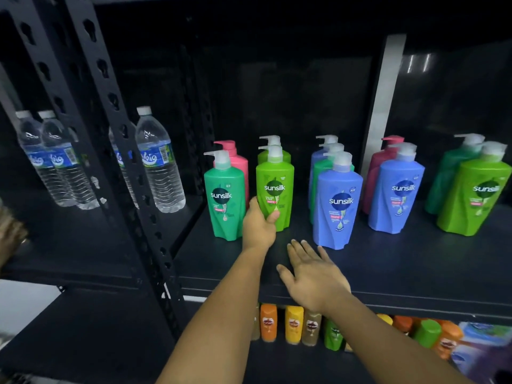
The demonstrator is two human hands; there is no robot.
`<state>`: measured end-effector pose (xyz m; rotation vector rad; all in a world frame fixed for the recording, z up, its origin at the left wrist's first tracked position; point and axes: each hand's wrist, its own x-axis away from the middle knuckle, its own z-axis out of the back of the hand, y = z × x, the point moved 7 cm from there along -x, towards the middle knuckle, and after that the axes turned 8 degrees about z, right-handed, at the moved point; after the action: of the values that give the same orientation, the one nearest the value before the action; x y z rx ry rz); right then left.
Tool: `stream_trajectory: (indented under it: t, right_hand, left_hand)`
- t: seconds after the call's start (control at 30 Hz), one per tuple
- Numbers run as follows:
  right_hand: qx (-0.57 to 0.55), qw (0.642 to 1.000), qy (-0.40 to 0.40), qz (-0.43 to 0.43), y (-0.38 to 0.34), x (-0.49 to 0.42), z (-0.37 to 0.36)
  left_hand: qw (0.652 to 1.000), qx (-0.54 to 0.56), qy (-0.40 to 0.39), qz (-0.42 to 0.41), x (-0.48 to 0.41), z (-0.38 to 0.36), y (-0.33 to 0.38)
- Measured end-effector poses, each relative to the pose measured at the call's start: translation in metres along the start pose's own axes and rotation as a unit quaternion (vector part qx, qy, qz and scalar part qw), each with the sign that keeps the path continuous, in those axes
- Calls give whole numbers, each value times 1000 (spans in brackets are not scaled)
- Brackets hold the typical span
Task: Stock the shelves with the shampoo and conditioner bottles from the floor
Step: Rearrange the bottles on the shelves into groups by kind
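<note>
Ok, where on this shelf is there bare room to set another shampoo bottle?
Bare: the shelf front strip ahead of the right blue bottle and right lime bottle, and the gap between them. Crowded: the packed columns behind.

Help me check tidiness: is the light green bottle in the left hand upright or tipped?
Upright. The light green bottle has its pump straight above its base, and the left hand grips its lower part.

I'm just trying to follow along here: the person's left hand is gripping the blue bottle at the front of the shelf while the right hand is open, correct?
Not quite. The head view shows the left hand gripping the lime green bottle, not the blue bottle, which stands further to the right at the front of the shelf. The right hand is open, as you said.
</note>
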<state>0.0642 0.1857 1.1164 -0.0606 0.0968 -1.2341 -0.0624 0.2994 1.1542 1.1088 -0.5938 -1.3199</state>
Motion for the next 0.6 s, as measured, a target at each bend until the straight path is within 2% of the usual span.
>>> stream_trajectory:
  t: [0.3, 0.6]
  right_hand:
    - [2, 1000, -3, 0, -1, 1, 3]
    - [2, 1000, -1, 1, -1, 0, 4]
  left_hand:
    - [999, -26, 20, 4, -11, -7, -3]
    - [986, -168, -10, 1, 12, -5, -2]
